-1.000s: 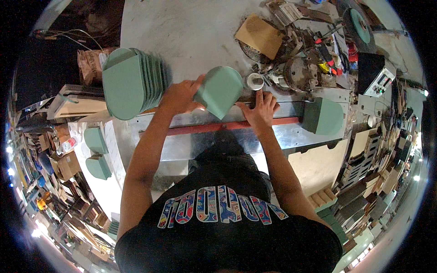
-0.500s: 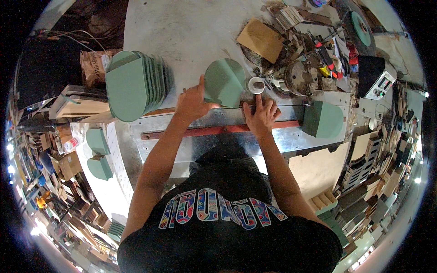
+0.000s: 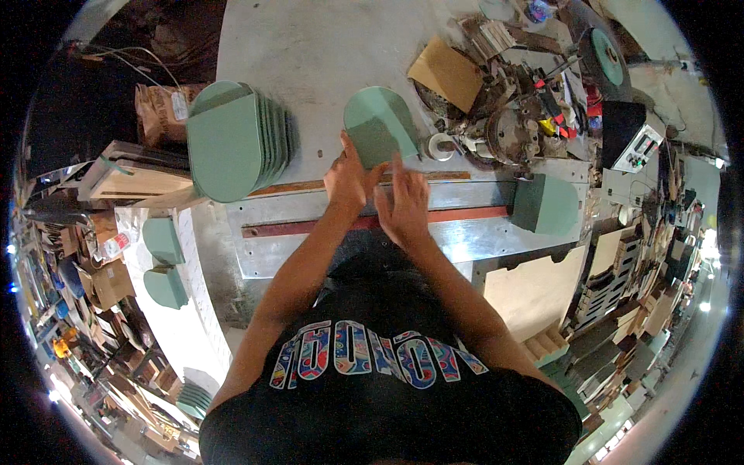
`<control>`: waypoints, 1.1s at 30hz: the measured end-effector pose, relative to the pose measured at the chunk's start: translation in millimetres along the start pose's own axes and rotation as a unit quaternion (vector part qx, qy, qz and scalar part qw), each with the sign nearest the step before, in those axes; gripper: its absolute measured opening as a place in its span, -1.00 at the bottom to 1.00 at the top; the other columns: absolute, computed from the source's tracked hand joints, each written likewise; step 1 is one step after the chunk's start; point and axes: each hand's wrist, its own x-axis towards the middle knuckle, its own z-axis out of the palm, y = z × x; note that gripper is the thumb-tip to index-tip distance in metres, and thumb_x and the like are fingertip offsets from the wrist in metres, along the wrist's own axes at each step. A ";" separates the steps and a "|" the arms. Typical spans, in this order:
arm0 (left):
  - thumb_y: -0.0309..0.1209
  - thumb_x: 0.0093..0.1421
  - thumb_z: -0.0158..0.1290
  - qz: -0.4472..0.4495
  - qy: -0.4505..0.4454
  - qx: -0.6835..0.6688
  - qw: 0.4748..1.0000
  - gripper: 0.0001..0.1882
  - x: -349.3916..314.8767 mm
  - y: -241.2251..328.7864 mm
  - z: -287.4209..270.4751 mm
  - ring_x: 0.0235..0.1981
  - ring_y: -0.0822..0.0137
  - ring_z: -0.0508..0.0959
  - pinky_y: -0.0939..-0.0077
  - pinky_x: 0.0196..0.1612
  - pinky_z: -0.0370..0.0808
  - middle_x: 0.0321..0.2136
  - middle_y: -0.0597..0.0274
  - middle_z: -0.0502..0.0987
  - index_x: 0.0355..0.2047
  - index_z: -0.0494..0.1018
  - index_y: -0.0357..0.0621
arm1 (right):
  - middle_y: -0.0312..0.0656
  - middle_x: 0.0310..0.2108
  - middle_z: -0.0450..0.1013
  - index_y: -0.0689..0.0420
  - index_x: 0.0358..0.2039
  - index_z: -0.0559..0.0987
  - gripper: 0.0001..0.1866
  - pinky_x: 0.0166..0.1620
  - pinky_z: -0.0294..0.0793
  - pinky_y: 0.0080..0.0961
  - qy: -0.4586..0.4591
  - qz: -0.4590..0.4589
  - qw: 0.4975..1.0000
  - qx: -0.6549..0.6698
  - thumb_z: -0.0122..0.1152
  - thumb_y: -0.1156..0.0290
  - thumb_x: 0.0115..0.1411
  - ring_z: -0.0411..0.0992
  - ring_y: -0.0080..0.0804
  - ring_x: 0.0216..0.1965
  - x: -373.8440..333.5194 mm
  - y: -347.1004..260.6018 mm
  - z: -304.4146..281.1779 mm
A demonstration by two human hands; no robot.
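Note:
A green panel with a rounded far end and a straight near edge lies on the grey metal worktable in front of me. My left hand grips its near left corner, index finger along the side and thumb at the near edge. Close beside it, my right hand holds nothing visible; its blurred index finger stretches up to the panel's near right edge, the other fingers loosely bent. Whether that fingertip touches the panel I cannot tell. A small round white container stands just right of the panel.
Left is a stack of green rounded panels. A green block sits at the right end of the red strip. Beyond the container stand a dusty round metal machine part, a brown board and scattered tools.
My right hand has left the white container and moved left to the panel's near edge. The panel has shifted slightly away and left, while my left hand has moved right along its corner.

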 end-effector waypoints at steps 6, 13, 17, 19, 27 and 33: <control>0.11 0.24 0.28 -0.013 -0.011 -0.031 0.999 0.31 1.5 3.7 -4.5 -0.14 -0.17 0.73 -0.03 -0.11 0.67 -0.05 -0.31 0.65 0.55 -0.28 -0.53 | 0.46 0.36 0.24 0.34 0.55 0.08 -0.07 0.40 0.31 0.17 0.124 0.121 0.982 -0.080 0.16 -0.01 0.42 0.21 0.50 0.37 122.9 7.2 33.3; -0.07 0.27 0.30 -0.040 0.236 -0.311 0.920 -0.44 29.6 -34.7 14.9 -0.37 0.04 0.69 0.13 -0.24 0.61 -0.30 -0.09 0.68 0.01 0.48 -0.33 | 0.26 0.13 0.54 0.38 0.42 0.30 -0.15 0.27 0.46 -0.05 -0.126 0.196 0.957 0.174 0.10 -0.13 0.44 0.55 0.11 0.11 217.1 27.7 -1.7; -0.27 0.31 0.31 -0.032 0.169 -0.468 0.867 -0.69 -21.2 -25.6 -43.3 -0.38 0.41 0.56 0.41 -0.27 0.52 -0.38 0.16 0.64 -0.26 0.57 -0.33 | -0.27 -0.02 0.58 0.18 0.17 0.59 -0.37 0.08 0.46 -0.34 -0.256 0.179 0.875 0.371 0.19 -0.15 0.43 0.50 -0.41 -0.07 197.6 19.6 -67.7; -0.33 0.32 0.29 -0.013 0.149 -0.534 0.832 -0.75 -57.0 -12.0 -70.6 -0.32 0.50 0.54 0.48 -0.23 0.49 -0.36 0.25 0.64 -0.23 0.61 -0.34 | -0.25 -0.03 0.61 0.21 0.17 0.61 -0.39 0.01 0.46 -0.34 -0.201 0.168 0.854 0.449 0.18 -0.10 0.44 0.52 -0.38 -0.12 164.2 -11.7 -106.3; -0.47 0.29 0.22 0.059 0.049 -0.684 0.726 -0.66 -160.8 49.1 -133.7 -0.13 0.41 0.64 0.44 0.04 0.55 -0.11 0.21 0.70 0.05 0.59 -0.34 | -0.19 0.00 0.61 0.21 0.15 0.61 -0.38 0.07 0.51 -0.39 -0.144 0.127 0.814 0.548 0.23 -0.12 0.41 0.54 -0.42 -0.01 82.1 -58.3 -205.9; -0.46 0.21 0.17 0.055 0.069 -0.726 0.682 -0.60 -206.5 109.9 -136.1 -0.06 0.20 0.65 0.24 0.06 0.58 -0.09 0.20 0.64 0.07 0.52 -0.15 | -0.19 0.02 0.61 0.26 0.16 0.61 -0.37 0.16 0.47 -0.37 -0.024 0.102 0.815 0.570 0.09 -0.11 0.49 0.53 -0.37 0.02 39.6 -62.7 -239.9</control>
